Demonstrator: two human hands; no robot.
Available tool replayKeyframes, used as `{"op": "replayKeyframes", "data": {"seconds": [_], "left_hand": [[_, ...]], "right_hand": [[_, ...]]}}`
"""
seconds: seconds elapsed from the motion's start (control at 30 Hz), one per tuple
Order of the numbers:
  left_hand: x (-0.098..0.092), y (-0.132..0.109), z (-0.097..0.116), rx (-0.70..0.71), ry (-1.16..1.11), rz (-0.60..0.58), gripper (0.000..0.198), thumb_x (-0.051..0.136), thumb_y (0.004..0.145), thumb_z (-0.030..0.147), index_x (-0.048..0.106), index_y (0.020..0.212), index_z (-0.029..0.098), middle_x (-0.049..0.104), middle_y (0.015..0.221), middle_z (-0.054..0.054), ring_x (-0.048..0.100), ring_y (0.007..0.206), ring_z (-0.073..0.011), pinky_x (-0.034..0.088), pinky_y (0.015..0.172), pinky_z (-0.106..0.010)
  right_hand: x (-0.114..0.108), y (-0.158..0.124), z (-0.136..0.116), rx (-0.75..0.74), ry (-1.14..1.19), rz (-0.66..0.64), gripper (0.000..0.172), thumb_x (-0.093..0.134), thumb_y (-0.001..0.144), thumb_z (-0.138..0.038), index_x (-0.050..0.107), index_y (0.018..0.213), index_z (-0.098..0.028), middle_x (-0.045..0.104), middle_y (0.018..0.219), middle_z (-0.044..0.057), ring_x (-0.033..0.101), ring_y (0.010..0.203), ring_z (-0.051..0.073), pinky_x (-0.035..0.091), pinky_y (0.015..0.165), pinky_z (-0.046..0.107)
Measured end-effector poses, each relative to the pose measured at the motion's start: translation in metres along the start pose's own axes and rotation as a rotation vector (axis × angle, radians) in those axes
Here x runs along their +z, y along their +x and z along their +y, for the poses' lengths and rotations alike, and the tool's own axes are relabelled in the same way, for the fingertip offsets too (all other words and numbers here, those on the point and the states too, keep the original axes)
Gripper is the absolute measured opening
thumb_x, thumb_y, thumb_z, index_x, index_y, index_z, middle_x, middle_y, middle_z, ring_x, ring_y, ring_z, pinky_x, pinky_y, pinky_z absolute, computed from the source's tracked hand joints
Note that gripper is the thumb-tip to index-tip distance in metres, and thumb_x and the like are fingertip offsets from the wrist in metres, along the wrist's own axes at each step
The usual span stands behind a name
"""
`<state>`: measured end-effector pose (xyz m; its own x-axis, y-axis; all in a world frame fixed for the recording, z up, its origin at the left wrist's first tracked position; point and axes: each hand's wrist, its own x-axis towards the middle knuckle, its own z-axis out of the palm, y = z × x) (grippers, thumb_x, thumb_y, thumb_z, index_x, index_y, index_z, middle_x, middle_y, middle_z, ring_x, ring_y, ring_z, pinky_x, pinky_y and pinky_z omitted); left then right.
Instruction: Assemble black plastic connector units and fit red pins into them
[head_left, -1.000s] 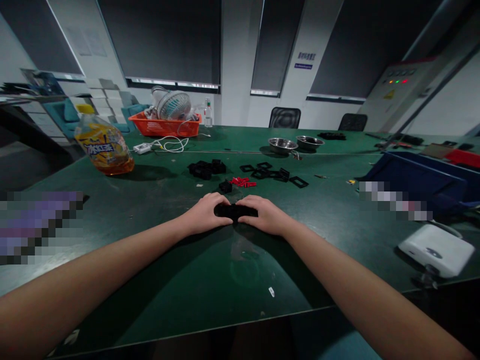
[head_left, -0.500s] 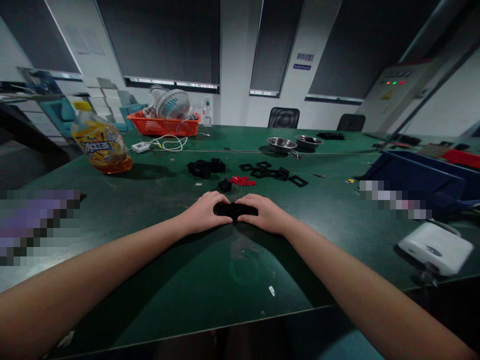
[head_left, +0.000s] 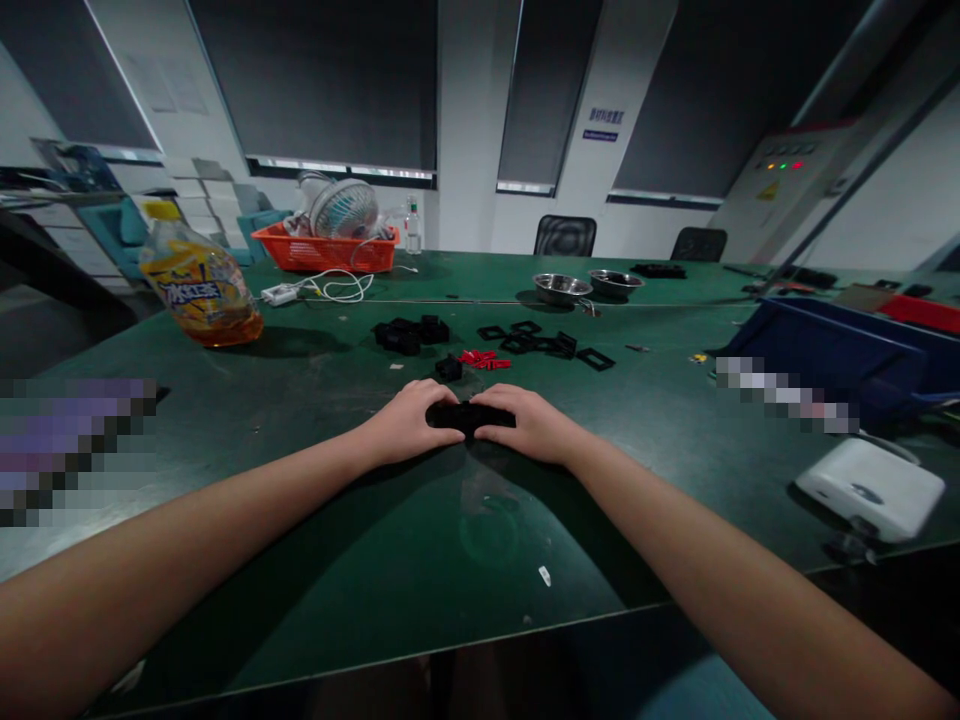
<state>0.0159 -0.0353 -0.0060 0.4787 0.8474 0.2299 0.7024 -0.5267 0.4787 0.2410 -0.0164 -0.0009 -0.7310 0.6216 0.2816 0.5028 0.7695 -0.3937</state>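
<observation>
A dark black part (head_left: pixel 470 419) lies between my two hands at the middle of the green table (head_left: pixel 360 580); its exact kind I cannot make out. My left hand (head_left: pixel 411 424) grips its left end, thumb in front and fingers behind. On the other end my right hand (head_left: pixel 526 428) closes the same way. Just beyond the hands sit a small black block (head_left: pixel 449 368) and a little heap of red pieces (head_left: pixel 486 360). Farther back are a cluster of black blocks (head_left: pixel 411 335) and several flat black rectangular frames (head_left: pixel 596 359).
At the left stands a bottle of amber liquid (head_left: pixel 199 290). An orange basket (head_left: pixel 326 251) holds a fan, with a white cable (head_left: pixel 349 287) nearby. Two metal bowls (head_left: pixel 562 290) are at the back. On the right are a blue bin (head_left: pixel 817 350) and a white device (head_left: pixel 870 490).
Both hands keep their hold on the black part with hardly any movement. The whole view has shifted very slightly.
</observation>
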Motion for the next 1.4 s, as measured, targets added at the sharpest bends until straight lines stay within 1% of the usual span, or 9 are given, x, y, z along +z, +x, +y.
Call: {"op": "replayKeyframes", "data": {"seconds": [0.3, 0.53, 0.83, 1.0, 1.2, 1.4], "left_hand": [[-0.0004, -0.0005, -0.0001, 0.007, 0.002, 0.002, 0.034, 0.068, 0.076, 0.04, 0.063, 0.102, 0.018, 0.064, 0.109, -0.009, 0.057, 0.105, -0.0279, 0.046, 0.093, -0.045], [-0.0003, 0.0, 0.0, 0.011, 0.008, -0.003, 0.034, 0.069, 0.076, 0.04, 0.063, 0.1, 0.017, 0.063, 0.108, -0.01, 0.056, 0.104, -0.0275, 0.046, 0.093, -0.044], [0.0003, 0.0001, -0.0006, 0.006, -0.004, 0.002, 0.035, 0.069, 0.075, 0.042, 0.063, 0.1, 0.017, 0.063, 0.107, -0.01, 0.057, 0.104, -0.0281, 0.045, 0.094, -0.045], [-0.0001, 0.0, -0.0001, 0.005, -0.001, -0.002, 0.034, 0.068, 0.076, 0.041, 0.063, 0.1, 0.017, 0.063, 0.107, -0.01, 0.057, 0.105, -0.0278, 0.045, 0.095, -0.045], [0.0005, 0.0005, -0.0013, 0.003, 0.006, 0.001, 0.034, 0.069, 0.075, 0.043, 0.063, 0.1, 0.02, 0.063, 0.107, -0.009, 0.056, 0.105, -0.028, 0.045, 0.094, -0.045], [0.0007, 0.0005, -0.0018, 0.011, -0.003, 0.005, 0.036, 0.069, 0.075, 0.043, 0.064, 0.1, 0.018, 0.063, 0.107, -0.01, 0.056, 0.105, -0.0286, 0.045, 0.094, -0.044]], "right_hand": [[0.0, 0.0001, -0.0003, 0.0, 0.011, 0.001, 0.034, 0.064, 0.086, -0.027, 0.064, 0.119, -0.019, 0.065, 0.116, 0.011, 0.06, 0.107, 0.023, 0.046, 0.095, 0.043], [-0.0002, 0.0005, -0.0009, 0.004, 0.002, -0.018, 0.035, 0.063, 0.086, -0.026, 0.063, 0.119, -0.014, 0.065, 0.115, 0.013, 0.059, 0.107, 0.023, 0.045, 0.097, 0.041], [0.0004, 0.0001, -0.0002, -0.005, 0.016, 0.0, 0.033, 0.064, 0.086, -0.026, 0.064, 0.118, -0.017, 0.065, 0.114, 0.012, 0.059, 0.106, 0.023, 0.046, 0.095, 0.043], [0.001, 0.0001, 0.0008, -0.011, 0.016, 0.004, 0.034, 0.064, 0.086, -0.027, 0.064, 0.117, -0.016, 0.064, 0.114, 0.013, 0.059, 0.107, 0.023, 0.046, 0.096, 0.043], [0.0013, -0.0002, 0.0009, 0.0, 0.018, 0.004, 0.033, 0.063, 0.086, -0.027, 0.064, 0.118, -0.019, 0.064, 0.116, 0.012, 0.058, 0.108, 0.023, 0.045, 0.096, 0.044], [0.0014, 0.0002, 0.0008, -0.004, 0.008, -0.007, 0.035, 0.063, 0.086, -0.027, 0.063, 0.119, -0.016, 0.063, 0.116, 0.013, 0.058, 0.108, 0.024, 0.045, 0.096, 0.043]]}}
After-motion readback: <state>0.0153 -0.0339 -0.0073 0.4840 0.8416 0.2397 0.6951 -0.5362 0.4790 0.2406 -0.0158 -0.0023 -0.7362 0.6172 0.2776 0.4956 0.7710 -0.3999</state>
